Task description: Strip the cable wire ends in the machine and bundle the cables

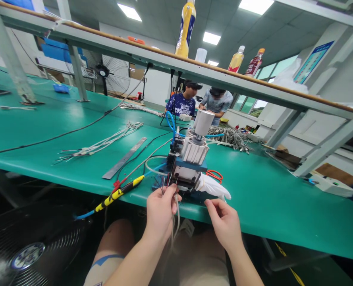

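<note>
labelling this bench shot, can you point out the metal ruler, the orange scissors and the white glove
metal ruler [124, 158], head view, middle of the flat strip
orange scissors [214, 174], head view, handle loop
white glove [212, 186], head view, middle of the cloth

green table [283, 198], seemingly yellow-black striped hose [119, 193]

Long flat steel ruler [124, 158] lay on green bench mat [45, 131]; pale wire bundle [100, 143] beside it. Yellow drink bottle [186, 28] stood on overhead shelf [253, 87]. Black pedestal fan [112, 74] behind.
</note>
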Demonstrator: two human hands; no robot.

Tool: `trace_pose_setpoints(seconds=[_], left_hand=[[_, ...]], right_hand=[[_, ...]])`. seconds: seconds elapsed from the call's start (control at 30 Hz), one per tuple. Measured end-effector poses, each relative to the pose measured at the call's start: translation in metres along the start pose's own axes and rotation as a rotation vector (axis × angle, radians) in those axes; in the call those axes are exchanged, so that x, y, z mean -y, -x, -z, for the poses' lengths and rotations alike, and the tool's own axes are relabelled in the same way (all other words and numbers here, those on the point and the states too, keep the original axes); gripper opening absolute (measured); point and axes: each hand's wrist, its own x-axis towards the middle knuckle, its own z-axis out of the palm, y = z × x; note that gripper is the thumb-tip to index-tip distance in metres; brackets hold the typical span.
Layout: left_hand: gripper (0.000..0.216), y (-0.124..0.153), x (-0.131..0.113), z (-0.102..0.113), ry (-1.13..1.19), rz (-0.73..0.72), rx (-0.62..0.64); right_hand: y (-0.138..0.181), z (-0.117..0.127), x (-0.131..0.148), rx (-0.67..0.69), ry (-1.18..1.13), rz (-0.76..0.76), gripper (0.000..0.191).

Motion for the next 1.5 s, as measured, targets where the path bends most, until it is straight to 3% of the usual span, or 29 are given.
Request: trace_pose_setpoints(seconds=[1.5], left_hand=[[0.032, 0.006, -0.004, -0.010, 0.024, -0.003, -0.099]], right_hand=[[0.001, -0.001, -0.001, -0.002, 0.000, 0.008, 0.035]])
